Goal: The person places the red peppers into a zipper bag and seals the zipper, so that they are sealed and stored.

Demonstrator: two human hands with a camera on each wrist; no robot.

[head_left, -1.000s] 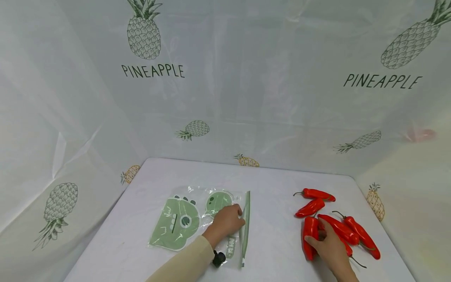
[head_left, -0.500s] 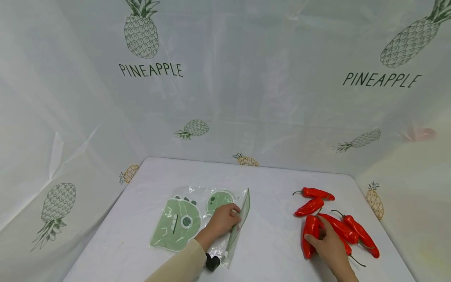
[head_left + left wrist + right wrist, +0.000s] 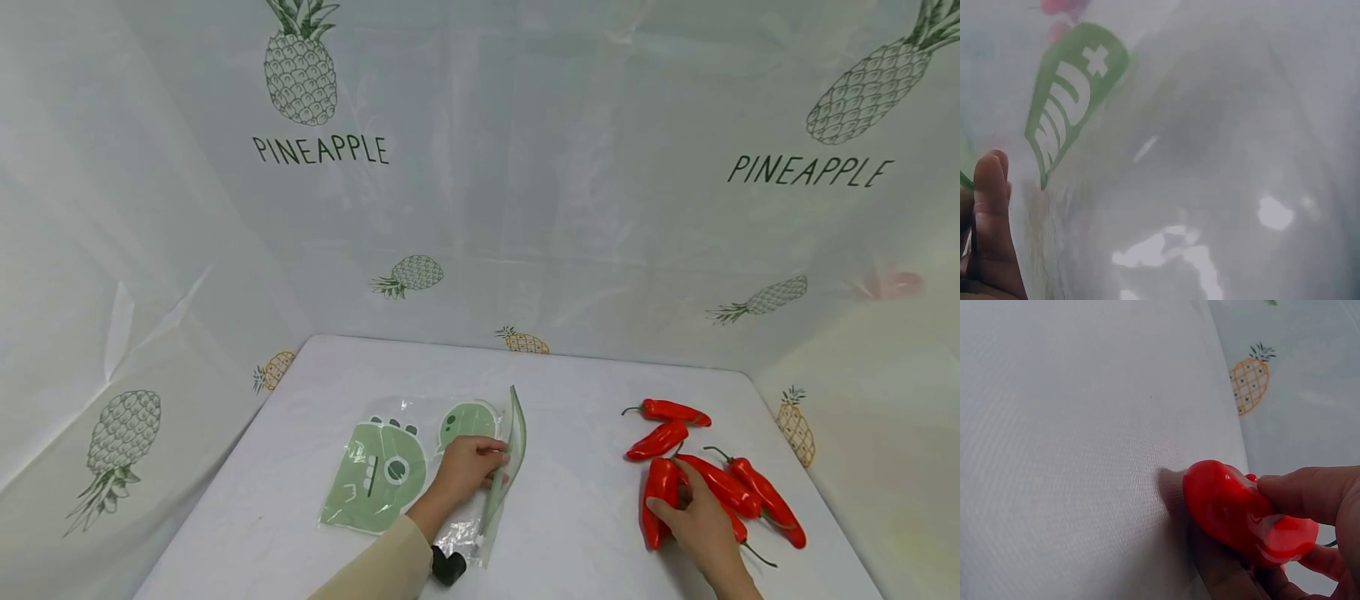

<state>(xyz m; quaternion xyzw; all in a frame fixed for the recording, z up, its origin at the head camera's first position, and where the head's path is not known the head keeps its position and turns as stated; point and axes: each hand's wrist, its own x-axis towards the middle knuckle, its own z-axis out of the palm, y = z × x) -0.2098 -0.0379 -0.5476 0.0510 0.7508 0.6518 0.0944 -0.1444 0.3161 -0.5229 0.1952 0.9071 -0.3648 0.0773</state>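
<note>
Low in the frame's middle, the clear zip bag (image 3: 420, 467) with green dinosaur prints is pinched at its lifted zipper edge by the left hand (image 3: 467, 468); at lower right, a red pepper (image 3: 658, 501) from the pile is grasped by the right hand (image 3: 693, 518). The bag-opening step appears in hand. Next, the mouth must be spread wide and the pepper carried leftward to it.

Clear zip bag (image 3: 420, 467) with green dinosaur print, flat on tabletop (image 3: 570, 517) at left; green zip edge lifted and curved upward, pinched by left hand (image 3: 465, 467). Glossy red pepper (image 3: 658, 500), lengthwise toward viewer, leftmost of pile at right, gripped by right hand (image 3: 701, 521).
</note>
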